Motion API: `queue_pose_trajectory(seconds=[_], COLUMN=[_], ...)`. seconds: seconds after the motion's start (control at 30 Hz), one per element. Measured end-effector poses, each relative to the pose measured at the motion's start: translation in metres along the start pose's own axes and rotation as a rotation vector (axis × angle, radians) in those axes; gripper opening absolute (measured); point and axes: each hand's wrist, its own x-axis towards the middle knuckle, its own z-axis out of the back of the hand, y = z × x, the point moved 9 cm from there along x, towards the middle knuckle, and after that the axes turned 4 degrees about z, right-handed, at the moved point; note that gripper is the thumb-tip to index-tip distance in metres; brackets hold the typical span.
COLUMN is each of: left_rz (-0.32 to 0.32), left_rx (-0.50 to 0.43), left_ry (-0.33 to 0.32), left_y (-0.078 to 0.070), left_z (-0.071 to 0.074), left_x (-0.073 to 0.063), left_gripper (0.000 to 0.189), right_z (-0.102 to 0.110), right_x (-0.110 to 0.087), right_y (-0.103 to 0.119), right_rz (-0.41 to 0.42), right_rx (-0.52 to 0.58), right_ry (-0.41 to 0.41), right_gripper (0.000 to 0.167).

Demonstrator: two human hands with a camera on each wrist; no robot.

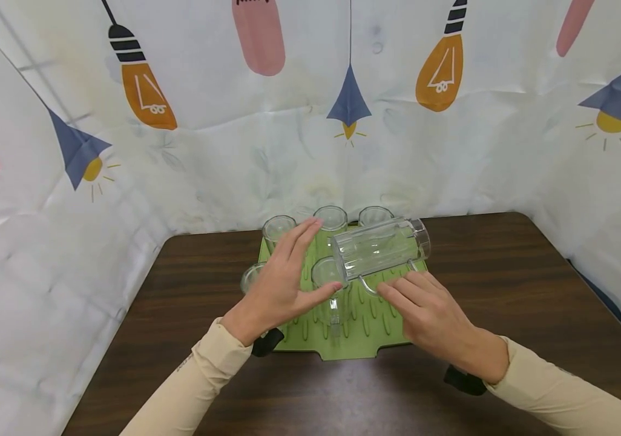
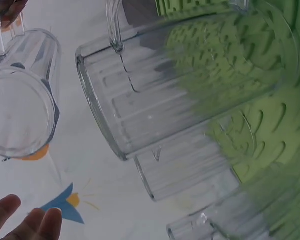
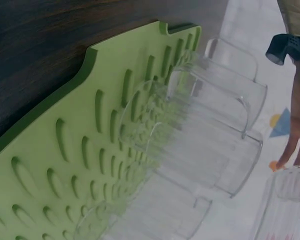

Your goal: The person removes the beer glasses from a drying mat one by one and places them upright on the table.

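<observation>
Head feed: from my end I saw the right hand point(image 1: 433, 312) clamped on the handle point(image 1: 366, 287) of a clear mug point(image 1: 381, 248), fingers curled in; the mug was on its side above the green mat point(image 1: 351, 348). The left hand point(image 1: 283, 281) was spread, thumb well apart from the straight fingers, near the mug's left end; contact, I couldn't tell. Standing mugs point(image 1: 332, 221), also clear, were on the mat. Dark wood-grain table point(image 1: 501, 272) underneath, wrinkled printed cloth point(image 1: 201, 175) behind.

Left wrist: I got the left fingertips low in the corner, parted, with a gap to the clear mug at upper left. Its end was round, its sides fluted; right fingers were by the handle, dim. Mat: raised curved ridges.

Right wrist: I had the clear mug cropped at lower right, one fingertip beside it; couldn't tell the right grip there. Left fingers pointed down near it. Looped handles showed on the standing mugs; the mat's edge was notched.
</observation>
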Motion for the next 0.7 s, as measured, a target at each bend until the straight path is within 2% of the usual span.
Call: queue_pose_trajectory(seconds=[0.23,0.47,0.6,0.7], left_rz=[-0.012,-0.003,0.027,0.082], left_rx=[-0.056,-0.214,-0.28,-0.341], left_ry=[-0.026,-0.038,-0.033,-0.012], left_y=[-0.008,-0.01,-0.009,-0.005], left_z=[-0.004,-0.007,-0.01,-0.014], left_x=[0.003,0.006,0.007,0.006], left_gripper=[0.099,0.098,0.099,0.1], right_z=[-0.001,-0.001,-0.001,-0.001], right_x=[0.003,0.006,0.008,0.008], right_y=[0.005,0.007,0.008,0.008], right_rz=[0.008,0.001,-0.001,-0.002], right_rx=[0.002,0.006,0.006,0.006], right_ry=[0.012,0.01,0.012,0.012], right_gripper=[0.048,0.048,0.048,0.048])
